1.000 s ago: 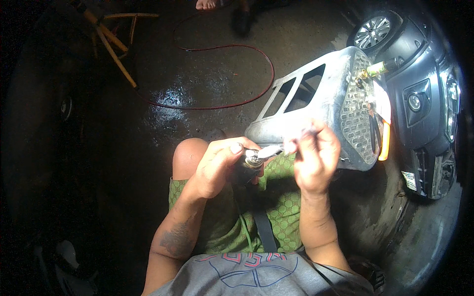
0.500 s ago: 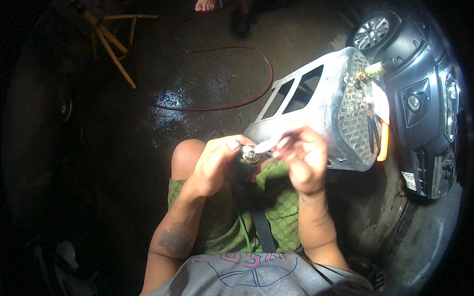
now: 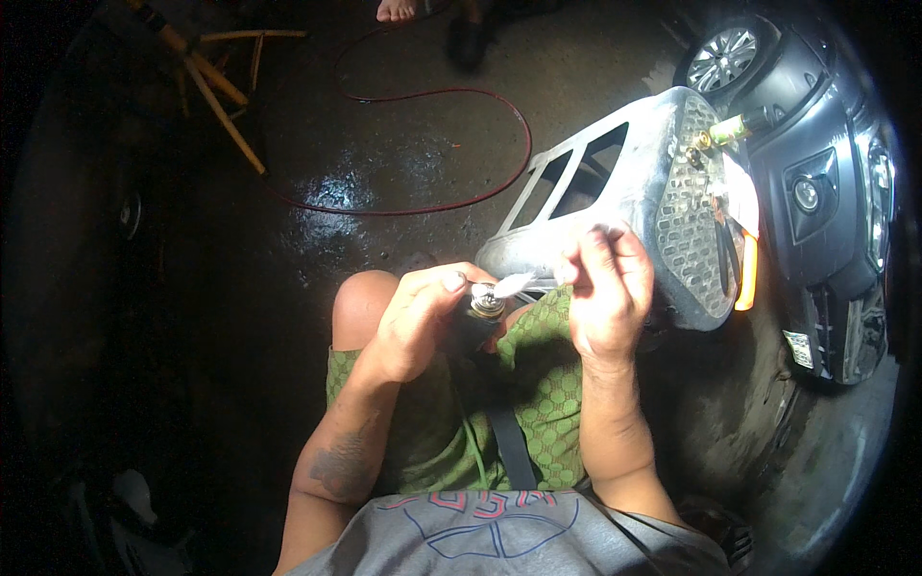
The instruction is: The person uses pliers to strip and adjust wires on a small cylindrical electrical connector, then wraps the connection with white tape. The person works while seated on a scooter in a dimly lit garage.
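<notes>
My left hand (image 3: 413, 322) is wrapped round a dark, roundish body with a metal-and-brass fitting (image 3: 488, 304) at its upper end, held above my lap. Beside the fitting's top a white, wispy strip (image 3: 516, 284) sticks out toward the right. My right hand (image 3: 612, 298) is raised a short way to the right, its thumb and fingers pinched together. The strip's far end blurs into glare, so I cannot make out whether those fingertips hold it. Most of the dark body is hidden by my left hand and shadow.
A grey plastic stool (image 3: 595, 206) lies on its side at right; near its seat are a small bottle (image 3: 735, 129), brass pieces (image 3: 704, 141) and an orange-handled tool (image 3: 747, 274). Beyond is a grey car bumper (image 3: 836, 192). A red hose (image 3: 523, 125) curves over the wet floor.
My right hand has moved slightly up and to the right, away from the fitting. The white strip looks thinner and more frayed. My left hand has stayed in place.
</notes>
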Tool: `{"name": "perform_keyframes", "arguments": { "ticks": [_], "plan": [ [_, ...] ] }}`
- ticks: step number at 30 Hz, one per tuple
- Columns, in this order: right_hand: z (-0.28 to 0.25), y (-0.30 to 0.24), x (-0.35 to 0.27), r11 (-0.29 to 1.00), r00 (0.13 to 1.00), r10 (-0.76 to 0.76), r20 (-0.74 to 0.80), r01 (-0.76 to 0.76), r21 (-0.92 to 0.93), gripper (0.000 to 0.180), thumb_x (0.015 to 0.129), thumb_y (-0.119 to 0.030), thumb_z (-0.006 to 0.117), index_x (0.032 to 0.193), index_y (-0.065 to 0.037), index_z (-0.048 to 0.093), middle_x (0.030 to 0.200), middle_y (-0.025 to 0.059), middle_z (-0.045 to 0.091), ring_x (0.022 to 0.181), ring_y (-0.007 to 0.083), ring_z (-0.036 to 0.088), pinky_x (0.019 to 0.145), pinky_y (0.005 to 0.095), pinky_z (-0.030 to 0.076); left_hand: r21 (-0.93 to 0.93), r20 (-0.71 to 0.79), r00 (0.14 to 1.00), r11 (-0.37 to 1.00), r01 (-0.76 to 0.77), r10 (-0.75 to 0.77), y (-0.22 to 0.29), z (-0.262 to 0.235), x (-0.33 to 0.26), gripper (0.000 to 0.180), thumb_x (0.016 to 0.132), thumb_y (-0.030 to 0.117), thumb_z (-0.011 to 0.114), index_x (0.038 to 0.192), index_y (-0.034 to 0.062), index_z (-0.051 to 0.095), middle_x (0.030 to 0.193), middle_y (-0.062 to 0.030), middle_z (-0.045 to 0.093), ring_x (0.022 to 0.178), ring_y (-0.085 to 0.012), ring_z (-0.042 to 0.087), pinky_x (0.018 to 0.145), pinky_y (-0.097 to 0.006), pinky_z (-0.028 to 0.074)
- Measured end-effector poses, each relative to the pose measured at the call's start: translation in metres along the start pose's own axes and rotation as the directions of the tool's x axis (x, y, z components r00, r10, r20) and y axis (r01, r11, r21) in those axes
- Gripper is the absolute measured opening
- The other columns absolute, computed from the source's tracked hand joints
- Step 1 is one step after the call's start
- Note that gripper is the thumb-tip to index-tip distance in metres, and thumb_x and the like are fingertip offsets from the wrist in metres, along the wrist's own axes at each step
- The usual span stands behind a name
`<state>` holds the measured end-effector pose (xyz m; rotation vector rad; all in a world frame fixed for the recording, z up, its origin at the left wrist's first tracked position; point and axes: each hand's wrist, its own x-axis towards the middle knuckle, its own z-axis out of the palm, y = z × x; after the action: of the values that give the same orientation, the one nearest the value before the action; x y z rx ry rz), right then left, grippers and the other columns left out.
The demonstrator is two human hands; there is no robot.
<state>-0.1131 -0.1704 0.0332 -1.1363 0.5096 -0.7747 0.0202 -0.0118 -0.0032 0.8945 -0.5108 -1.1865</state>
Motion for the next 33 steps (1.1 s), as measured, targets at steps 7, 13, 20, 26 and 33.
{"name": "perform_keyframes", "arguments": {
  "ticks": [7,13,20,26,33],
  "plan": [
    [0.005,0.001,-0.004,0.986,0.976,0.012,0.216,0.024,-0.165,0.018,0.107,-0.013,0.069,0.114,0.003,0.069,0.094,0.0042,0.069,0.082,0.0088,0.064,0.075,0.0242,0.052,-0.088,0.043,0.999,0.996,0.008,-0.004,0.002,-0.001,-0.002,0.043,0.111,0.03,0.047,0.115,-0.008,0.068,0.096,-0.016,0.073,0.082,-0.0211,0.069,0.076,-0.036,0.058],
    [-0.002,0.003,-0.007,0.988,0.965,0.108,0.237,-0.078,-0.135,0.019,0.104,-0.015,0.075,0.112,0.002,0.07,0.094,0.0028,0.07,0.08,0.0049,0.061,0.07,0.0209,0.048,-0.097,0.058,0.998,0.995,-0.035,0.04,0.0,0.002,0.0,0.04,0.113,0.028,0.049,0.118,-0.0069,0.068,0.099,-0.0131,0.072,0.085,-0.0175,0.067,0.077,-0.034,0.056],
    [-0.015,0.016,0.01,0.998,0.995,-0.049,-0.081,0.047,-0.036,0.019,0.11,-0.015,0.063,0.098,-0.001,0.067,0.08,0.0022,0.065,0.067,0.0088,0.058,0.062,0.0248,0.046,0.218,-0.074,0.997,0.976,-0.006,0.022,-0.003,0.004,-0.002,0.052,0.109,0.039,0.047,0.119,-0.0076,0.067,0.098,-0.0143,0.073,0.086,-0.0221,0.071,0.08,-0.037,0.057],
    [-0.029,0.032,0.011,0.435,0.97,0.076,0.23,0.175,-0.883,0.029,0.1,-0.004,0.065,0.127,0.003,0.07,0.086,0.0028,0.07,0.073,0.0051,0.06,0.068,0.0259,0.052,-0.014,-0.065,0.997,0.999,-0.031,0.03,-0.004,0.001,-0.001,0.037,0.113,0.028,0.052,0.125,-0.0039,0.065,0.1,-0.0109,0.073,0.086,-0.0143,0.069,0.079,-0.029,0.056],
    [-0.022,0.019,0.004,0.897,0.981,-0.015,0.193,0.098,-0.431,0.057,0.104,-0.015,0.072,0.154,0.002,0.051,0.11,0.0048,0.07,0.093,0.0106,0.066,0.087,0.0286,0.055,-0.061,-0.046,0.998,0.997,-0.05,0.047,-0.003,-0.001,0.001,0.039,0.113,0.029,0.049,0.123,-0.0054,0.066,0.099,-0.0124,0.073,0.085,-0.017,0.069,0.078,-0.032,0.057]
  ]
}}
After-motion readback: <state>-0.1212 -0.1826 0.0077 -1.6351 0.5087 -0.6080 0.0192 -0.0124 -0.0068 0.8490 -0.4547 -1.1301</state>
